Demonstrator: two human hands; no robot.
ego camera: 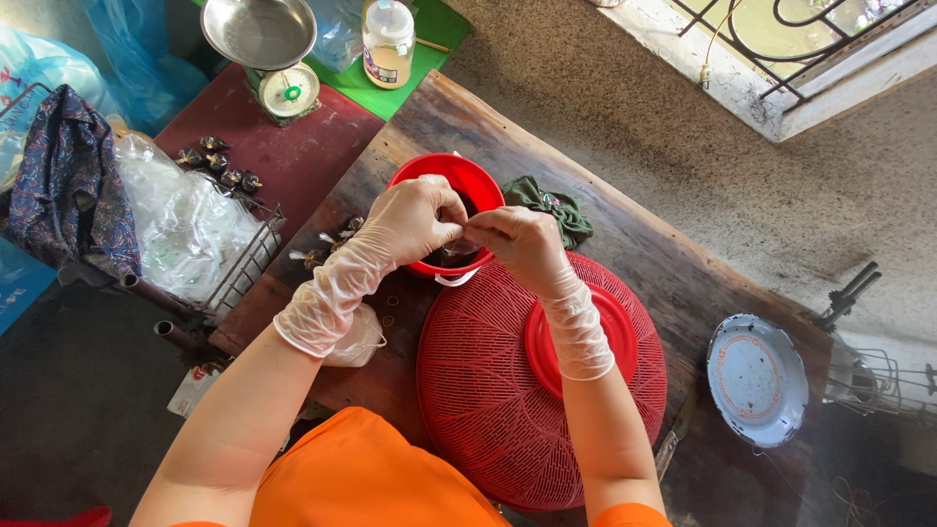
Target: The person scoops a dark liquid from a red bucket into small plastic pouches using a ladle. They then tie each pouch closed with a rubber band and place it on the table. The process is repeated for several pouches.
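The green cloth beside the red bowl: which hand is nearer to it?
Right. The right hand is just beside the green cloth, over the rim of the red bowl. The left hand is over the bowl's far side, farther from it.

Far end of the dark wooden table [625, 244]: kitchen scale [278, 68] with a steel pan on a red surface, clear lidded jar [387, 41] beside it on a green mat [429, 39]. Wire basket [234, 263] at the left holds clear plastic bags [185, 224]; patterned blue cloth [68, 185] draped next to it. Crumpled green cloth [551, 207] on the table. White enamel plate [756, 379] near the right edge. Barred window [781, 39] top right.
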